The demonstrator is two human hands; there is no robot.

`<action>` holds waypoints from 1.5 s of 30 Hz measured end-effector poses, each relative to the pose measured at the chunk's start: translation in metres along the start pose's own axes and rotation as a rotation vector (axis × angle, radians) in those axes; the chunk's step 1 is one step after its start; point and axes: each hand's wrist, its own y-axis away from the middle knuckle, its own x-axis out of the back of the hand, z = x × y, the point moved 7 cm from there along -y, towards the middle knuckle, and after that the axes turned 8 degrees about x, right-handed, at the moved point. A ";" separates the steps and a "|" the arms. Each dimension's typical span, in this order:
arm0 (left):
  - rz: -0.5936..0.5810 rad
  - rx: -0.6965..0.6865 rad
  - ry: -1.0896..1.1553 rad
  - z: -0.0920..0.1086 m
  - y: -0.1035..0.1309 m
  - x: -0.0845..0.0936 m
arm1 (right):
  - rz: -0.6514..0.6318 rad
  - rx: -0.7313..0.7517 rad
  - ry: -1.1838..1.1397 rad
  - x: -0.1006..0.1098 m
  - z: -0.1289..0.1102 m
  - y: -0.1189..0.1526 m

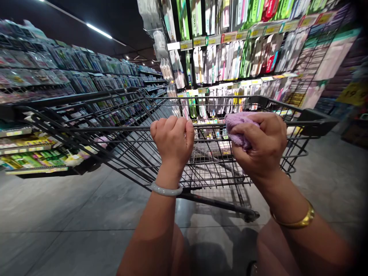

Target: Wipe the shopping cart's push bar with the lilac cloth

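A black wire shopping cart (211, 180) stands right in front of me. My left hand (172, 140) is wrapped in a fist around the cart's top rail, left of the middle. Further right on the same rail, my right hand (260, 142) grips a crumpled purple cloth (240, 124), which is pressed around the bar. Part of the cloth is hidden under the fingers. A pale bangle (166, 189) circles my left wrist and a gold-coloured bracelet (300, 220) my right.
Beyond the cart rises a display rack (215, 82) hung with packaged toothbrushes. Long stocked shelves (86, 69) line the aisle at left. Grey tiled floor (71, 214) lies around the cart, and a caster wheel (251, 216) shows below it.
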 end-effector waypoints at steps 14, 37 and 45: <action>0.005 -0.005 -0.002 0.001 0.000 0.001 | 0.002 0.017 0.019 0.000 -0.001 0.000; 0.005 -0.022 -0.029 0.001 0.000 0.001 | 0.055 -0.043 -0.039 0.010 0.031 -0.003; 0.025 -0.024 -0.020 0.001 -0.001 0.002 | -0.017 0.034 0.004 0.003 0.004 -0.005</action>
